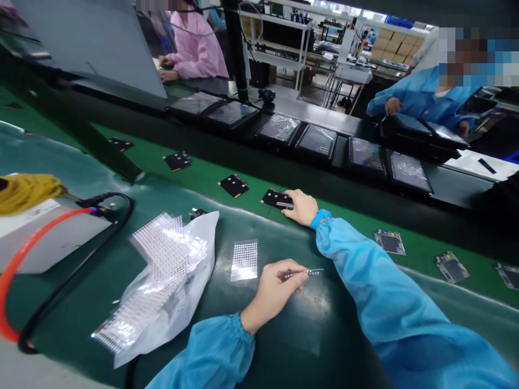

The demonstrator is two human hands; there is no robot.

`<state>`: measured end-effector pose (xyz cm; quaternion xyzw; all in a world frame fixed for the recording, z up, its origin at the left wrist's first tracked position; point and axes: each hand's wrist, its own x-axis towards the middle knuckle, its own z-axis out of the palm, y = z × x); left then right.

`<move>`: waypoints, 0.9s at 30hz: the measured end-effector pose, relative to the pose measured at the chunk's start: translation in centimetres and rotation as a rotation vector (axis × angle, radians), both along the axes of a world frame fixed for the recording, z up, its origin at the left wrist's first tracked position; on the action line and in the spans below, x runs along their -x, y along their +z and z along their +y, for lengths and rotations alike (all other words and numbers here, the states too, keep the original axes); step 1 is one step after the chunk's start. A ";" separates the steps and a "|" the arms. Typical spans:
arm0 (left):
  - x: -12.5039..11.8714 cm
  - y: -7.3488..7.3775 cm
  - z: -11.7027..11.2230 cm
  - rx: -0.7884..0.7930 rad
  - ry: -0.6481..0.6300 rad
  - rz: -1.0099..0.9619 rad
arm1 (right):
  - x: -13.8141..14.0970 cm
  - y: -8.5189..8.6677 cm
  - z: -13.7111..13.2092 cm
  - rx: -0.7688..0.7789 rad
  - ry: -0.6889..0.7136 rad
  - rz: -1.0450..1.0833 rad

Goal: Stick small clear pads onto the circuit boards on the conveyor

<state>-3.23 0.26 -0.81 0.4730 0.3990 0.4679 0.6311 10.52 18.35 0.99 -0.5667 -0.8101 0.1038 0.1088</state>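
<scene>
My left hand (279, 289) is closed in a pinch on a thin clear sticker sheet (315, 272), seen nearly edge-on, with small pale dots along it. My right hand (300, 207) reaches over the green belt at the right end of a black circuit board (272, 196). A slim grey strip (284, 205) shows between its thumb and fingers, lying over the board; its kind is unclear. Another dotted sticker sheet (244, 260) lies flat, left of my left hand. Further left, several more sticker sheets (170, 243) rest on a white plastic bag (178, 313).
More black boards (233, 185) lie leftward along the belt (259, 221), grey-faced boards (390, 241) rightward. Behind it runs a row of film-covered black trays (279, 128). A white box (52, 232) with orange hose (24, 254) stands left. Co-workers in pink (198, 46) and blue (421, 100) sit opposite.
</scene>
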 end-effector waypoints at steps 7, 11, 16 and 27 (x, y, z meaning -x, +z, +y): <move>-0.5 -0.1 -0.1 0.017 -0.036 -0.023 | -4.3 6.0 0.9 -0.139 0.053 0.270; -0.3 0.0 -0.2 0.029 -0.031 -0.038 | 1.2 4.5 2.8 -0.048 0.115 0.265; 1.1 1.0 0.2 0.019 0.050 -0.046 | 7.5 2.5 4.9 0.021 0.161 0.196; 0.9 1.4 0.0 -0.038 0.000 -0.040 | -9.4 2.9 -2.0 0.161 0.218 -0.045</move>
